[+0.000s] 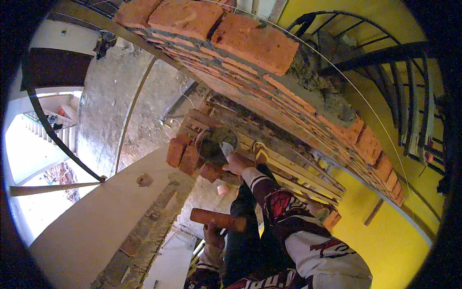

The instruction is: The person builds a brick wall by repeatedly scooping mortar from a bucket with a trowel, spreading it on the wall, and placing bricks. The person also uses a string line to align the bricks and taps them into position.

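Note:
My left hand (213,237) grips a red brick (217,219) from below, held level in front of my legs. My right hand (236,164) reaches over the rim of a dark round bucket (204,156) of grey mortar. Its fingers are closed on what looks like a trowel (226,149); the pale blade shows inside the bucket, while the handle is hidden by the hand. Several loose bricks (178,151) sit against the bucket's near left side. Above and to the right rises a brick wall (255,41), with wet mortar (327,94) spread in a gap along its top.
Slatted wooden planks (298,180) support my feet beside the wall. A taut string (356,98) runs along the wall's top. Far below on the left is a concrete floor (108,96). A broken-topped wall (139,236) stands at the lower left, and a dark spiral stair (404,96) at the right.

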`<state>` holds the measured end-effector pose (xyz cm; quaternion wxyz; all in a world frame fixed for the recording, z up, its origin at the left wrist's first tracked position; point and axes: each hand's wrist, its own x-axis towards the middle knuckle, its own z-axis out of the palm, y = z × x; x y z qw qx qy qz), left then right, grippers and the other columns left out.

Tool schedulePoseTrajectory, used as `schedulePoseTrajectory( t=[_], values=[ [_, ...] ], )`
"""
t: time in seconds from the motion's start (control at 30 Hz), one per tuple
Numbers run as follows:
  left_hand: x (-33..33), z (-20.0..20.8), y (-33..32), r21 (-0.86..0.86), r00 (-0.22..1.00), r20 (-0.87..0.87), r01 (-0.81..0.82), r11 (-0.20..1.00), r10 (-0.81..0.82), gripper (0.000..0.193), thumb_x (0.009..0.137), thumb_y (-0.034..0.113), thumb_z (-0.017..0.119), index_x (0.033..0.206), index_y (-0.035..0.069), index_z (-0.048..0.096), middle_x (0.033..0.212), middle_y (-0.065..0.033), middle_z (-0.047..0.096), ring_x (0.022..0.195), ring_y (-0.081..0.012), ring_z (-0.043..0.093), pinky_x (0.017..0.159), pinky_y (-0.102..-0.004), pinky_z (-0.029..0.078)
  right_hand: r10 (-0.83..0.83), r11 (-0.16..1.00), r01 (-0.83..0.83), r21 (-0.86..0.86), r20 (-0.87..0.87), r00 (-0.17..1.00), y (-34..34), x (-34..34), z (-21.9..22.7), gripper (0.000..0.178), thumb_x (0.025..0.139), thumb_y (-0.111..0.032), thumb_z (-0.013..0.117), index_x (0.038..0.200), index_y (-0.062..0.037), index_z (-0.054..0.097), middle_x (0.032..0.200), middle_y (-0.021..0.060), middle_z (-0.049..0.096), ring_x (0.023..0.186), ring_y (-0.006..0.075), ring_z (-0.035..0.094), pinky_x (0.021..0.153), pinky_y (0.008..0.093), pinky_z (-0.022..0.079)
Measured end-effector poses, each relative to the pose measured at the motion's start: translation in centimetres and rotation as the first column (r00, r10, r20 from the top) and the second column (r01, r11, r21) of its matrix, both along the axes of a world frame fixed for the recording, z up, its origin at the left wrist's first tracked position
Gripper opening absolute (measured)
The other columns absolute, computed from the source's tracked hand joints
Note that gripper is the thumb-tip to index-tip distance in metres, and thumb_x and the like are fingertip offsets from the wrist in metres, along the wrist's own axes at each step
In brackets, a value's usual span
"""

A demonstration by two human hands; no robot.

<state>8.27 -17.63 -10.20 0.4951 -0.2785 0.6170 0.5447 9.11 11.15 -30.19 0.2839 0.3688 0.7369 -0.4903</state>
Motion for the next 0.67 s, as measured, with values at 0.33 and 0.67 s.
schedulePoseTrajectory(
  t=[0.33,0.67],
  values=[
    [-0.4,0.9,5.1,0.193,0.998,0.060,-0.024,0.981,0.013,0.059,0.081,0.033,0.075,0.129,0.016,0.045,0.116,-0.0072,0.059,0.106,-0.0266,0.060,0.077,-0.0444,0.057,-0.405,0.361,-0.101,-0.927,-0.253,0.878,-6.3,9.4,13.6,0.083,0.083,-0.024,0.076,0.150,-0.0057,0.031,0.138,0.0099,0.052,0.120,0.0182,0.050,0.103,0.0338,0.042],
    [2.9,2.0,16.6,0.556,0.977,-0.128,0.211,0.804,-0.168,0.092,0.078,0.020,0.079,0.150,0.012,0.023,0.148,-0.0097,0.037,0.136,-0.0263,0.039,0.110,-0.0457,0.035,-0.489,0.787,0.079,-0.612,-0.541,0.684,10.5,13.0,30.4,0.098,0.075,-0.029,0.084,0.154,-0.0164,0.027,0.149,0.0134,0.043,0.135,0.0239,0.044,0.114,0.0389,0.032]
  ],
)
